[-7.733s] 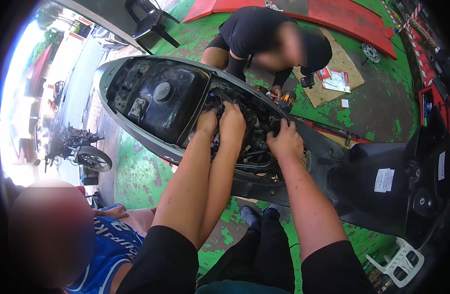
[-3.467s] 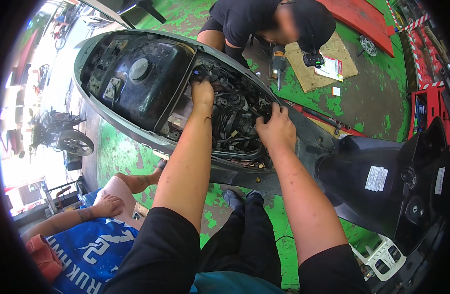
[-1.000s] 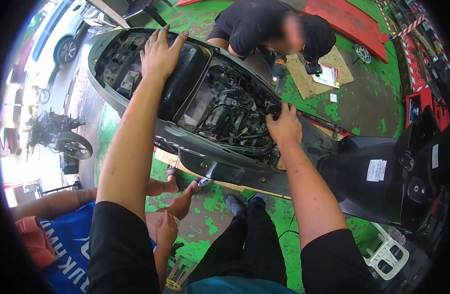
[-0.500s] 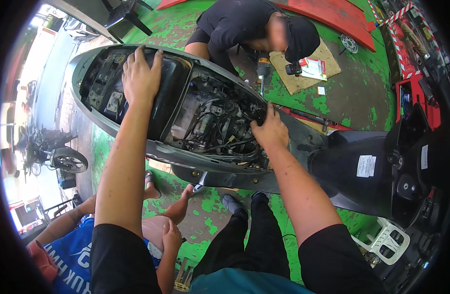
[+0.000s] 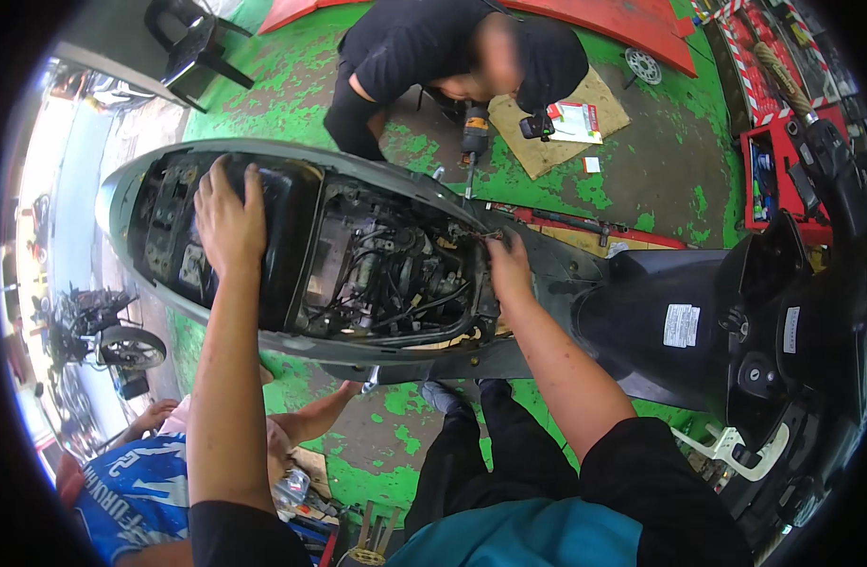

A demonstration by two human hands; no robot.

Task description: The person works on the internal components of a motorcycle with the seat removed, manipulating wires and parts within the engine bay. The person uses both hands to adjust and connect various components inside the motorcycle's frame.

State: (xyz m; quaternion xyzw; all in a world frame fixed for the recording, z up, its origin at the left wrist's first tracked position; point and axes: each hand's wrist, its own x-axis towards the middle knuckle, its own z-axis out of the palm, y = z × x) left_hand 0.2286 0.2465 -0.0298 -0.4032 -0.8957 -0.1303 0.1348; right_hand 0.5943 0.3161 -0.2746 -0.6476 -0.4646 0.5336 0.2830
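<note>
A scooter with its seat off [image 5: 121,213] lies across the view, its engine bay [image 5: 395,265] uncovered and showing hoses and metal parts. My left hand [image 5: 230,219] rests palm down on the glossy black box [image 5: 291,222] in the rear section, its fingers stretched out and the thumb apart. At the front end of the opening, my right hand [image 5: 511,272] has its fingers hooked over the edge of the dark body panel [image 5: 547,269]. Its fingertips are partly hidden among the parts there.
Beyond the scooter a co-worker in black [image 5: 424,52] bends over a power tool [image 5: 474,137] pointed at its side. Another person in a blue shirt [image 5: 140,496] is low on the left. A red tool cabinet [image 5: 759,180], a black chair [image 5: 192,52] and a parked motorcycle [image 5: 103,335] stand around.
The scooter's rear sits lower and further left in the picture. My right hand's fingers have drawn in on the panel edge. The person in blue has shifted posture, and the co-worker leans lower.
</note>
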